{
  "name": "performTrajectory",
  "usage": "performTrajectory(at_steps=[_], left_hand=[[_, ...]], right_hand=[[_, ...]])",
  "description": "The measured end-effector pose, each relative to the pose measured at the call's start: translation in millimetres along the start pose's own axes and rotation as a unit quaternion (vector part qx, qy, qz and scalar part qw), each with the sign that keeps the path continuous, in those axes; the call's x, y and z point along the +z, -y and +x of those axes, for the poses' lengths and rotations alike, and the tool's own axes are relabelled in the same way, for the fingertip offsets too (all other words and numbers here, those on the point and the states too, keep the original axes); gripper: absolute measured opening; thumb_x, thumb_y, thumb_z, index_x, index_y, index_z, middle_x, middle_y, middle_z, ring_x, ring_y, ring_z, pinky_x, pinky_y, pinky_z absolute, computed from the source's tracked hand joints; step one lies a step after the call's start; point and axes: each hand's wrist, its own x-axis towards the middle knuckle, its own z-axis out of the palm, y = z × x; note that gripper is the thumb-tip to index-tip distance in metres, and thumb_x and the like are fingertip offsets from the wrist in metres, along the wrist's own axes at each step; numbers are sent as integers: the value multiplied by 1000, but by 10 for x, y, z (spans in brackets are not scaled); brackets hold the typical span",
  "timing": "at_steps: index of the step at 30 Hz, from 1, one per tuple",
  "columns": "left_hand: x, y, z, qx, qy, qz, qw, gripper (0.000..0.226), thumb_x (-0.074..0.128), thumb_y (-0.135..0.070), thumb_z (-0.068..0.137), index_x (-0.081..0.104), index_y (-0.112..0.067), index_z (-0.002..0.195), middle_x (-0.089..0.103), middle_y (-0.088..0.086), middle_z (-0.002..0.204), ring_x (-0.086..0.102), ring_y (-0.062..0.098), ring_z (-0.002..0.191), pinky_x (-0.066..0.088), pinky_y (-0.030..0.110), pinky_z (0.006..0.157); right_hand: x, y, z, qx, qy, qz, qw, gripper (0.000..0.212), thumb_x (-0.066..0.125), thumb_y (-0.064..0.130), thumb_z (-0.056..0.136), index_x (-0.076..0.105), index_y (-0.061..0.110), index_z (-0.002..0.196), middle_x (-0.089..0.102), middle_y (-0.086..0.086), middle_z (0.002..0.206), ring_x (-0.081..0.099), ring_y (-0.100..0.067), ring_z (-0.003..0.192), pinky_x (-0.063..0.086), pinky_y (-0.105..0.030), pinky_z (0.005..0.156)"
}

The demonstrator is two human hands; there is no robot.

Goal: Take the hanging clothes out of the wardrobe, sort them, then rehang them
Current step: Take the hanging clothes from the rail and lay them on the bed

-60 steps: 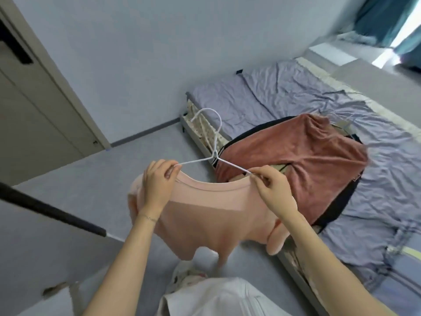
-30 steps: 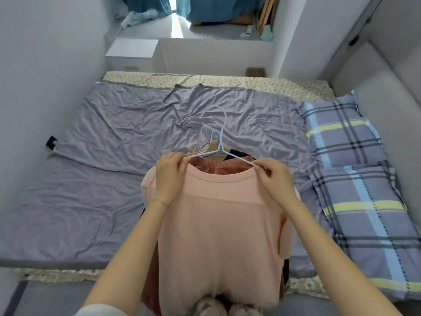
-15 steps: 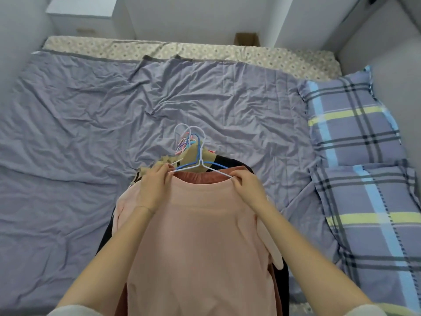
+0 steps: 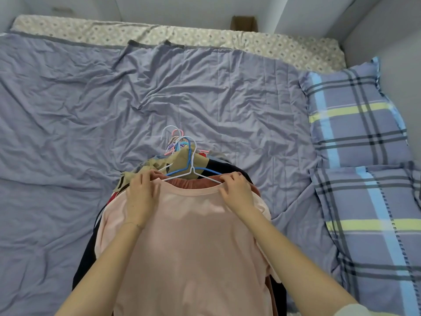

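Note:
A pale pink T-shirt [image 4: 191,242] on a white wire hanger [image 4: 193,165] lies on top of a pile of clothes on the bed. My left hand [image 4: 140,197] grips its left shoulder at the collar. My right hand [image 4: 237,190] pinches the right shoulder by the hanger's end. Under the shirt show a rust-red garment [image 4: 191,184], an olive one [image 4: 159,164], dark clothes [image 4: 87,265] and a bunch of blue, pink and white hanger hooks [image 4: 176,140].
The bed is covered by a wrinkled lavender sheet [image 4: 79,115]. Two plaid pillows [image 4: 355,115] lie along the right side. A patterned mattress edge [image 4: 182,36] runs along the far wall, with a small cardboard box [image 4: 243,23] behind it.
I turned from the wardrobe side to the bed, carrying the pink shirt on its hanger. It has come down onto the clothes pile, with both hands still at its shoulders.

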Motion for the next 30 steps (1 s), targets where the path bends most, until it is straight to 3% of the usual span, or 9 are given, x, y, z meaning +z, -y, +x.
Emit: performTrajectory(at_steps=[3, 6, 11, 14, 18, 23, 30], left_hand=[[-48, -30, 63, -54, 19, -23, 998, 20, 63, -14, 85, 57, -22, 103, 65, -3, 106, 55, 27, 99, 45, 49, 83], [-95, -48, 22, -66, 57, 13, 996, 21, 60, -19, 86, 57, -21, 107, 63, 3, 104, 55, 31, 96, 46, 47, 79], [-224, 24, -313, -20, 111, 102, 988, 21, 49, -25, 100, 57, -5, 100, 58, 17, 103, 51, 38, 97, 42, 51, 80], [-415, 9, -569, 28, 81, 82, 993, 27, 41, -25, 101, 60, -7, 92, 59, 12, 94, 51, 35, 88, 42, 48, 77], [-689, -86, -885, 9, 40, 26, 999, 24, 47, -24, 101, 55, -11, 83, 60, 8, 81, 55, 32, 79, 42, 43, 71], [-1141, 12, -1381, 49, 45, -35, 997, 12, 55, -27, 96, 60, -16, 98, 62, 1, 88, 54, 24, 82, 43, 41, 77], [-2123, 162, -2248, 95, -1, -70, 993, 10, 60, -26, 94, 62, -18, 89, 61, -3, 81, 56, 21, 80, 40, 35, 71]], right_hand=[[53, 66, 17, 25, 38, -50, 998, 34, 52, 34, 97, 54, 18, 127, 45, -7, 132, 40, -28, 124, 39, -41, 101], [37, 111, 10, 36, 23, -30, 999, 26, 51, 28, 98, 56, 15, 119, 48, -7, 130, 41, -27, 122, 41, -40, 99], [-98, 190, -248, 38, -16, 59, 997, 15, 52, 25, 97, 57, 12, 100, 64, -8, 103, 58, -29, 96, 47, -43, 80], [-165, 241, -545, 30, -50, 75, 996, 14, 52, 25, 97, 54, 12, 94, 66, -5, 88, 59, -29, 83, 46, -43, 74], [-214, 369, -1002, 35, -90, 127, 987, 13, 57, 29, 94, 55, 16, 92, 64, 3, 79, 60, -24, 80, 46, -39, 71], [-229, 667, -1666, 38, -141, 166, 975, 11, 64, 33, 88, 57, 24, 87, 61, 12, 75, 59, -20, 80, 42, -35, 68], [-241, 1295, -2944, 18, -193, 176, 965, 10, 67, 42, 84, 62, 33, 86, 58, 25, 69, 60, -11, 80, 40, -31, 65]])
